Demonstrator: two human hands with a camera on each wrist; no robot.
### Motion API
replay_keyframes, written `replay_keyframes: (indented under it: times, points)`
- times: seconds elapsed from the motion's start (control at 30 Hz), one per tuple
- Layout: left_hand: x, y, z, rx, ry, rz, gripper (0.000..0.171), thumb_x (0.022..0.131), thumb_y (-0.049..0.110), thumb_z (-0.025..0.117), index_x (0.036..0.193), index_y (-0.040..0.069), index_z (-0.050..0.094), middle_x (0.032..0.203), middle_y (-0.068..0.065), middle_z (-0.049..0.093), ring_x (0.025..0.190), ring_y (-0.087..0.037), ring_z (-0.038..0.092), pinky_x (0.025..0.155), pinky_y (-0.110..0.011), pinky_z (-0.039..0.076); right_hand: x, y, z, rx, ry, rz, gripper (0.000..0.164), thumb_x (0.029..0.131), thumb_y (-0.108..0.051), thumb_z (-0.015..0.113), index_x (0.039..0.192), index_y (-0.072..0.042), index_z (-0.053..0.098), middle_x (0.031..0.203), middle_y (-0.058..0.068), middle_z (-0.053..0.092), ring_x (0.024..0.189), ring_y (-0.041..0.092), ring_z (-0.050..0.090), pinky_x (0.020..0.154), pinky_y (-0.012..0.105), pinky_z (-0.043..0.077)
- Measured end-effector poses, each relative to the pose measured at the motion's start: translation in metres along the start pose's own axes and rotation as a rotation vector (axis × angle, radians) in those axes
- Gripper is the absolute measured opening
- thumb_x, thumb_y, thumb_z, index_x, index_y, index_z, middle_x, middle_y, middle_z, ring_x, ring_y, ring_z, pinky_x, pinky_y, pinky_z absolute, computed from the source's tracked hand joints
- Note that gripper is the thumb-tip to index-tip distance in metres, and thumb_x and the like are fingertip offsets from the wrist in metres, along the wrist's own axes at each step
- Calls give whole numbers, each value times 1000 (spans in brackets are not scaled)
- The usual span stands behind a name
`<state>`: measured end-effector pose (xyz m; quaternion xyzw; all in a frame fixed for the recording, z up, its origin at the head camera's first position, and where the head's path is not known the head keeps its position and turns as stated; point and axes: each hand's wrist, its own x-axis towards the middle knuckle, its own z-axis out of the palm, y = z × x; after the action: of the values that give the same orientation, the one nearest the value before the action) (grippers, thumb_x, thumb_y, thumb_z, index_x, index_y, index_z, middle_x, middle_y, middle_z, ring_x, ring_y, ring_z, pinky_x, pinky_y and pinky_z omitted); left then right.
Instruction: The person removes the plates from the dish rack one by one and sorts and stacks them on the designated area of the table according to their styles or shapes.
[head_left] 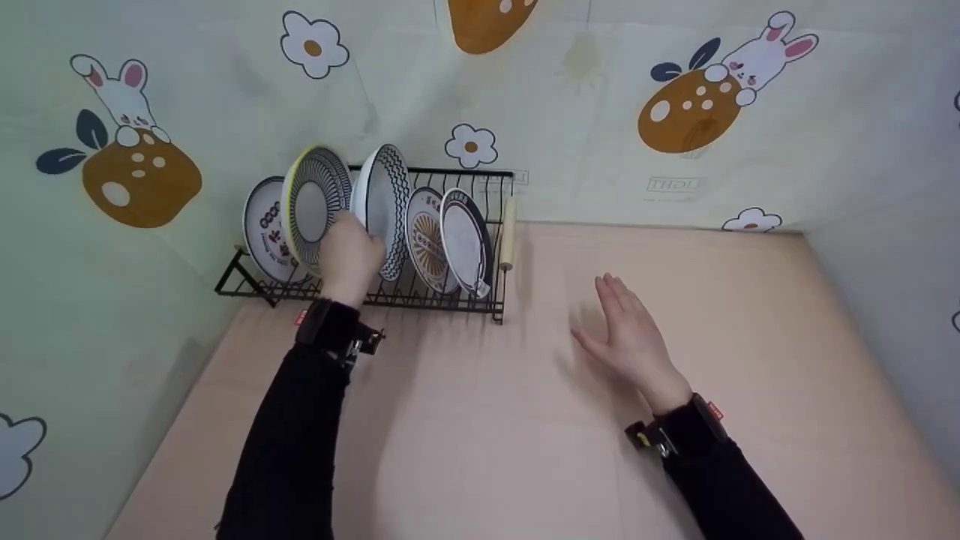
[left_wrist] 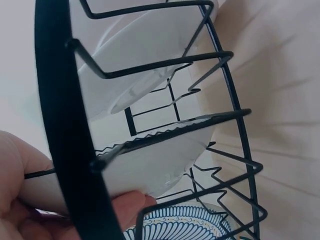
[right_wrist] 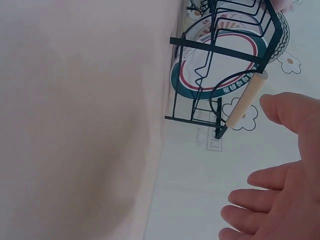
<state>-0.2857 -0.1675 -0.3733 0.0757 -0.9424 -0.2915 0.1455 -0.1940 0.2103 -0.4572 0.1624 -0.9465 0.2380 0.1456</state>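
My left hand (head_left: 351, 255) grips the near edge of a white bowl (head_left: 384, 202) with a black wavy band inside. The bowl stands on edge in a black wire dish rack (head_left: 420, 301). In the left wrist view, fingertips (left_wrist: 134, 204) lie against the outside of the bowl (left_wrist: 150, 167), partly behind the rack's bars. Left of it stands a yellow-rimmed dish (head_left: 309, 202) with a dark radial pattern, close to the knuckles. To the right of the rack, my right hand (head_left: 630, 337) is held over the table with straight fingers and the thumb spread, touching nothing.
A plate with red motifs (head_left: 264, 217) stands at the rack's left end. On the right stand a brown-patterned plate (head_left: 429, 247) and a dark-rimmed plate (head_left: 463, 240). The rack has a wooden side handle (head_left: 508, 236). A patterned wall covering (head_left: 585, 135) rises behind the pinkish table (head_left: 480, 420).
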Motion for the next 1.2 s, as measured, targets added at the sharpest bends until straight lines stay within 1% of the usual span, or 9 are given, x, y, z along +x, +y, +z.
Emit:
replay_keyframes:
  times: [0.17, 0.37, 0.5, 0.63, 0.73, 0.83, 0.93, 1.03, 1.2]
  points:
    - [0, 1, -1, -39, -6, -13, 40, 85, -1, 53, 120, -20, 46, 108, -36, 61, 93, -47, 65, 75, -52, 58, 1, -3, 2, -1, -23, -10, 85, 86, -33, 75, 147, 11, 35, 151, 32, 33, 142, 43, 27, 117, 52, 21]
    - [1, 0, -2, -52, 5, -15, 41, 85, -2, 53, 121, -19, 46, 110, -37, 61, 94, -47, 65, 74, -51, 58, 1, -7, 4, -7, -26, -43, 88, 85, -35, 76, 148, 9, 34, 152, 31, 31, 143, 44, 25, 117, 54, 20]
    - [-1, -3, -2, -44, 55, -3, 36, 86, -3, 52, 118, -18, 48, 108, -37, 62, 92, -49, 65, 74, -54, 57, 1, -9, 2, -8, -17, -60, 88, 84, -35, 77, 147, 10, 35, 152, 31, 31, 143, 44, 24, 117, 54, 19]
    - [-5, -4, -7, -58, 111, 15, 31, 86, -4, 49, 114, -18, 49, 106, -38, 61, 91, -51, 65, 73, -57, 56, 2, -11, 1, -3, -14, -67, 88, 85, -34, 76, 148, 9, 34, 153, 30, 30, 144, 43, 22, 118, 52, 16]
    - [-8, -2, -14, -76, 154, 43, 28, 85, -5, 47, 110, -17, 50, 102, -37, 62, 86, -51, 65, 69, -58, 55, 2, -12, 0, 3, -12, -78, 87, 85, -35, 76, 148, 9, 33, 154, 29, 30, 145, 42, 22, 119, 50, 14]
    - [-10, 0, -23, -84, 207, 81, 26, 84, -6, 46, 107, -17, 51, 98, -36, 61, 84, -51, 64, 68, -59, 54, 3, -14, -1, 20, 16, -98, 86, 86, -33, 76, 147, 10, 34, 153, 29, 32, 144, 42, 25, 119, 50, 16]
    - [-13, 4, -33, -118, 267, 116, 31, 82, -9, 46, 111, -17, 50, 101, -37, 61, 89, -52, 63, 72, -60, 53, 4, -16, -4, 59, 70, -119, 83, 85, -29, 77, 146, 11, 37, 150, 30, 36, 141, 43, 30, 117, 51, 21]
    - [-17, 9, -41, -174, 311, 136, 38, 81, -10, 46, 118, -18, 49, 106, -39, 61, 96, -51, 62, 77, -59, 53, 5, -17, -7, 97, 119, -135, 80, 84, -23, 77, 145, 11, 38, 148, 31, 39, 139, 45, 33, 115, 53, 24]
    - [-27, 16, -50, -275, 349, 153, 44, 80, -10, 47, 124, -16, 50, 115, -36, 61, 105, -47, 61, 87, -55, 50, 9, -19, -12, 136, 159, -144, 76, 84, -17, 77, 144, 11, 39, 145, 30, 42, 137, 46, 35, 113, 56, 27]
